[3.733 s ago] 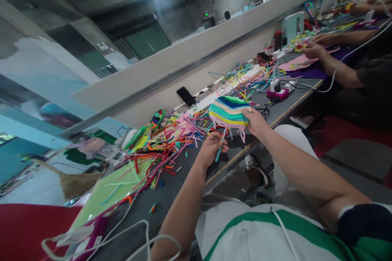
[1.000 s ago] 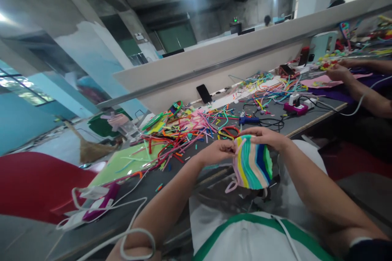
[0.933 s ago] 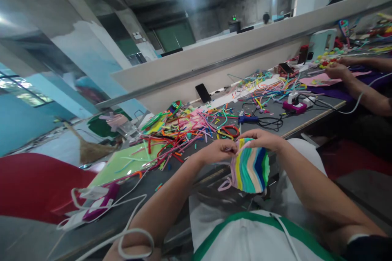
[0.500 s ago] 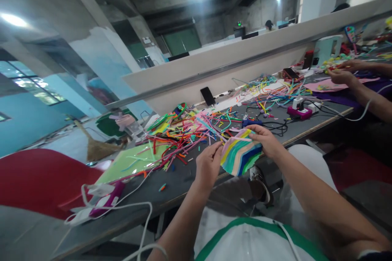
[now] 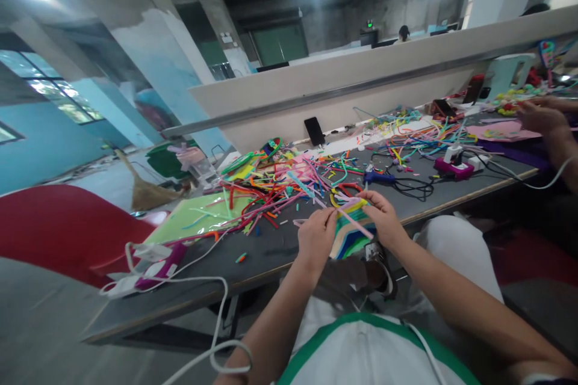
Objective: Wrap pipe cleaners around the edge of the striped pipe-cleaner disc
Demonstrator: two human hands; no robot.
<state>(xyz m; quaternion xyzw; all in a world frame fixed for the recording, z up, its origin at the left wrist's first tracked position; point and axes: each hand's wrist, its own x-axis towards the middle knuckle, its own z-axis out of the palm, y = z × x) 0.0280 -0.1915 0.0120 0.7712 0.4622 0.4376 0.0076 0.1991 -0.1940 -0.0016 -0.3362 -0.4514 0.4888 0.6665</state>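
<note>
Over the table's front edge I hold a wavy-striped piece [image 5: 350, 239] of pipe cleaners in yellow, teal, beige and blue. My left hand [image 5: 317, 239] pinches its upper left edge, fingers closed. A loose pink pipe cleaner [image 5: 359, 225] slants across the front of the piece from the left fingertips. My right hand [image 5: 383, 218] is closed on the upper right edge, by the yellow stripe. Fingers cover both sides of the piece. Just beyond the hands lies a heap of coloured pipe cleaners [image 5: 275, 183], with a blue glue gun [image 5: 378, 177] to its right.
Purple power strips stand at the right [image 5: 454, 165] and the left front [image 5: 162, 266], with trailing cables. A green sheet [image 5: 205, 216] lies at the left. A black phone [image 5: 314, 131] leans against the partition [image 5: 334, 96]. A co-worker's hands [image 5: 546, 117] are at the far right.
The striped piece has tilted and my hands have come closer together on it. The pink pipe cleaner now points down to the right across it. The view has shifted slightly.
</note>
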